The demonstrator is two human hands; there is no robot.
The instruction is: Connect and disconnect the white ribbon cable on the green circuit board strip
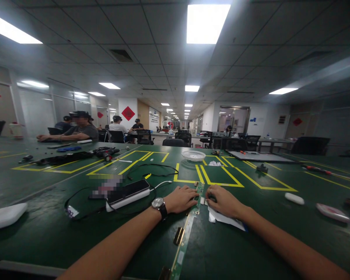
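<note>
A long, narrow green circuit board (185, 237) lies on the green table, running from the near edge up between my hands. My left hand (182, 199), with a watch on its wrist, lies flat, its stretched fingertips at the board's left edge. On the other side, my right hand (223, 200) has its fingers curled in a pinch beside a small white piece (203, 201) at the board's right edge. What the fingertips hold is hidden. White paper (226, 219) lies partly under my right hand.
A phone (130, 193) rests on a white box to the left, with black cables around it. Ahead stands a white round basket (193, 156). Yellow tape (224, 184) marks the table. A white oval object (294, 198) lies right. Several people sit farther back.
</note>
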